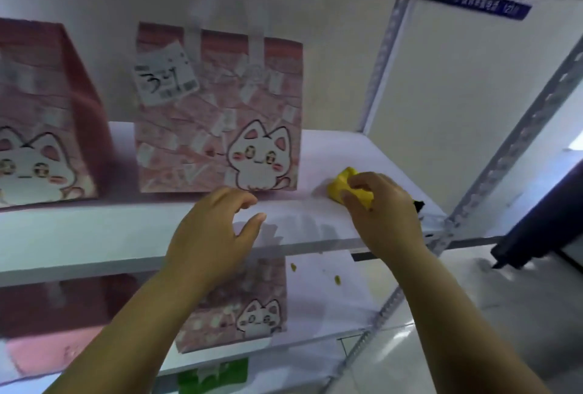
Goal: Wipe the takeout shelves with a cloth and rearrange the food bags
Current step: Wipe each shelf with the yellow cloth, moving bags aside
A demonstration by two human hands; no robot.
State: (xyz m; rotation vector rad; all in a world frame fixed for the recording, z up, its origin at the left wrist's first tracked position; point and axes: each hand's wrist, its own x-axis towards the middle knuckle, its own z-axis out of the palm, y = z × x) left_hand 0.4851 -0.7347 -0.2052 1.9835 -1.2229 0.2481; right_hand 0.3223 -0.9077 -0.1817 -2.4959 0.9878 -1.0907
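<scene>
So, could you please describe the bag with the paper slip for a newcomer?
Start at the white shelf where the right hand holds a yellow cloth. The pink cat bag stands just left of it. Unlike the twin bag further left, it bears a white slip near its top.

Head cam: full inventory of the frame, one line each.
pink cat bags: two, pink with white cat print, upright on the upper board, centre and left
receipt: one, white, on the centre bag
lower cat bag: one, pink, board below
green bag: one, green, bottom edge, mostly hidden
shelf boards: two plainly seen, white
yellow specks: two, lower board, right of the bag
uprights: two, grey perforated metal, right side
blue label: one, top right, unreadable
cloth: one, yellow, upper board
left hand: holds nothing, over the board's front
right hand: grips the cloth
</scene>
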